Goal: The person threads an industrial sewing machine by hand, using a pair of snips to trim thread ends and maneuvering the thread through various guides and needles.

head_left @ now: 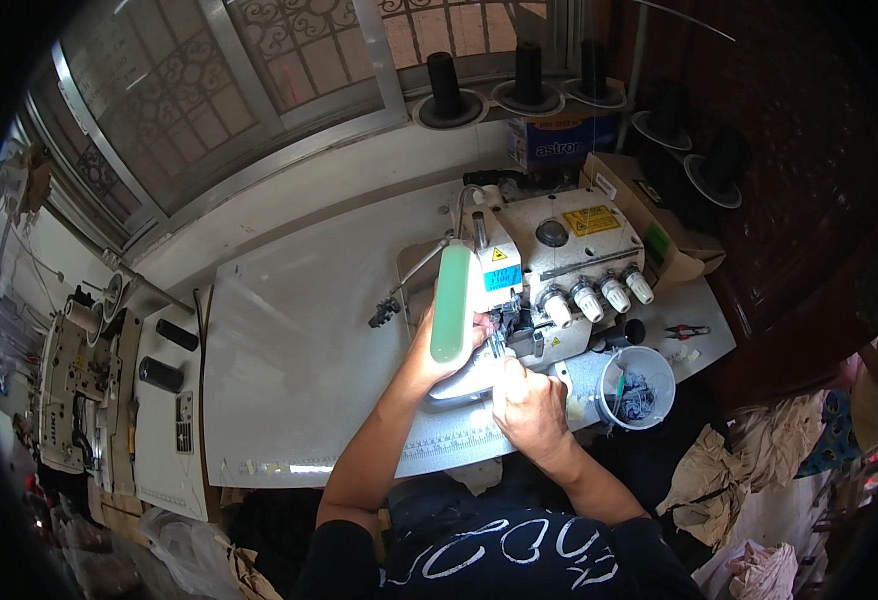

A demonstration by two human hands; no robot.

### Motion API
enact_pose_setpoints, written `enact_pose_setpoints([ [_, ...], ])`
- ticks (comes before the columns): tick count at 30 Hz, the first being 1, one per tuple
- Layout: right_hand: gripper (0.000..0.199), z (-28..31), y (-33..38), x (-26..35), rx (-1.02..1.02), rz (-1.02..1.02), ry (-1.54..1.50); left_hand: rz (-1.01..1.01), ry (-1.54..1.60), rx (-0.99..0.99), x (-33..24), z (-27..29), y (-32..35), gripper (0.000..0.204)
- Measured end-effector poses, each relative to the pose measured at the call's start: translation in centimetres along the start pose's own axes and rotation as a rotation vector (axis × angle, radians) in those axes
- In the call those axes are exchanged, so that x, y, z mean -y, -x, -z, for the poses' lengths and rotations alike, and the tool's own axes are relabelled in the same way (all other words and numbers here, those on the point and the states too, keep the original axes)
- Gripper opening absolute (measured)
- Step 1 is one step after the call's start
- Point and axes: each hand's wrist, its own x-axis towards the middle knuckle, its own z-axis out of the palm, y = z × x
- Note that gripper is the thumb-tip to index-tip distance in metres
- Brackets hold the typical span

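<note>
A white overlock sewing machine (549, 250) stands on the table, with a row of white tension dials (587, 298) across its front. My right hand (531, 405) is closed in a pinch on a slim metal tool (498, 344), perhaps tweezers, whose tip reaches in by the machine's needle area (504, 320). From the left, my left hand (424, 355) comes in at the same spot, fingers bent with their tips close to the needle area. A long pale-green lamp (451, 300) covers part of this hand, and what its fingertips hold is hidden.
A white tub (637, 390) of dark scraps sits right of my right hand. Small thread snips (687, 331) lie beyond it. Black thread cones (446, 85) stand behind the machine, near a cardboard box (659, 225). Another sewing machine (84, 390) is at the far left.
</note>
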Motion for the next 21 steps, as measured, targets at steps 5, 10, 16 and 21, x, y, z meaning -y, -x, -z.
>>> enact_pose_setpoints([
  [5,0.007,-0.5,0.1,-0.4,-0.015,0.018,-0.010,-0.003,-0.006,0.005,1.5,0.2,0.0,0.059],
  [10,0.007,-0.2,0.0,-0.1,-0.004,0.000,0.000,-0.010,-0.005,0.025,1.7,0.2,0.0,0.048],
  [16,0.007,-0.3,0.1,-0.1,-0.005,-0.007,-0.018,-0.007,0.070,0.012,2.0,-0.1,0.1,0.045],
  [21,0.008,-0.1,0.0,0.1,-0.006,-0.011,0.003,0.000,-0.010,0.017,1.0,0.0,0.1,0.049],
])
